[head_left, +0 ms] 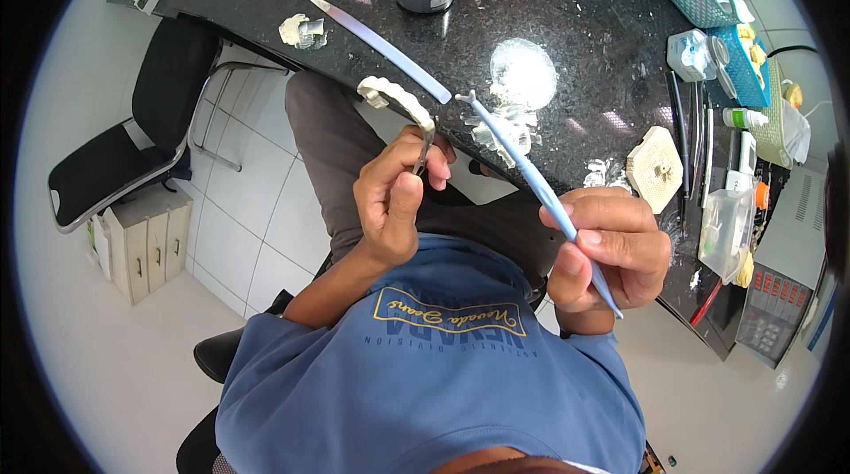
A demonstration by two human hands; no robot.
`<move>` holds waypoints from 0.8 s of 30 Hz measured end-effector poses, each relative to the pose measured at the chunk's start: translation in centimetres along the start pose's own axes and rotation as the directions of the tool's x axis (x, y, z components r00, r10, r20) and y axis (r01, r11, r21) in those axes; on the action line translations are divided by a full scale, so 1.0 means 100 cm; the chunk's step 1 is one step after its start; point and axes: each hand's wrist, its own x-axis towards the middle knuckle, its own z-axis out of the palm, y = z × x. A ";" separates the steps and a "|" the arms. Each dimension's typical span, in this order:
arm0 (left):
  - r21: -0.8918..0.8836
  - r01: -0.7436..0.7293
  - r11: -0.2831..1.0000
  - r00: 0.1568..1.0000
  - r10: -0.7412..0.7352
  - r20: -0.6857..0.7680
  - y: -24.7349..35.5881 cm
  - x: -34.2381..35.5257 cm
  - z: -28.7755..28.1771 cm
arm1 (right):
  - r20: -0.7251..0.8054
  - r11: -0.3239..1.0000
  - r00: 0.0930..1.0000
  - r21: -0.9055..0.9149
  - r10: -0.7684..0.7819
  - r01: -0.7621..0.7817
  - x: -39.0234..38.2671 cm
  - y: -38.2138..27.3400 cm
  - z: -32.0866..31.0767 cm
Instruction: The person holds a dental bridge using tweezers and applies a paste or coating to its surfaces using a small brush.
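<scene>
Rightward of the held tool [536, 180], a blue basket [742, 69] holds yellowish pieces [757, 56].

A laboratory-type workroom, apparently dental, is indicated. A dark speckled bench [611, 40] is marked with white powder [522, 74] at 1 o'clock; a honeycomb tray [653, 160] and slim tools [682, 133] are laid near 3 o'clock, with a grey keypad unit [784, 239] beyond. A tooth-like white arch [409, 102] is held at 11 o'clock.
</scene>
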 end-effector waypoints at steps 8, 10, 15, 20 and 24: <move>0.001 -0.047 0.999 0.998 0.047 -0.047 -0.006 0.000 0.005 | 0.082 0.994 0.996 -0.103 0.030 -0.022 0.005 -0.001 0.008; 0.005 -0.039 0.999 0.998 0.039 -0.048 -0.004 -0.001 0.005 | 0.093 0.995 0.995 -0.096 0.029 -0.020 0.006 -0.001 0.007; 0.014 0.015 1.000 0.999 -0.014 -0.029 -0.003 -0.002 0.004 | 0.106 0.999 0.994 -0.046 0.016 -0.011 0.004 0.002 0.007; 0.023 0.028 0.999 0.999 -0.027 -0.033 -0.002 -0.002 0.005 | 0.117 0.999 0.993 -0.046 0.013 -0.007 0.005 0.001 0.007; 0.022 0.031 0.999 0.999 -0.030 -0.040 -0.003 -0.003 0.005 | 0.096 0.999 0.995 -0.044 0.019 -0.015 0.005 0.001 0.008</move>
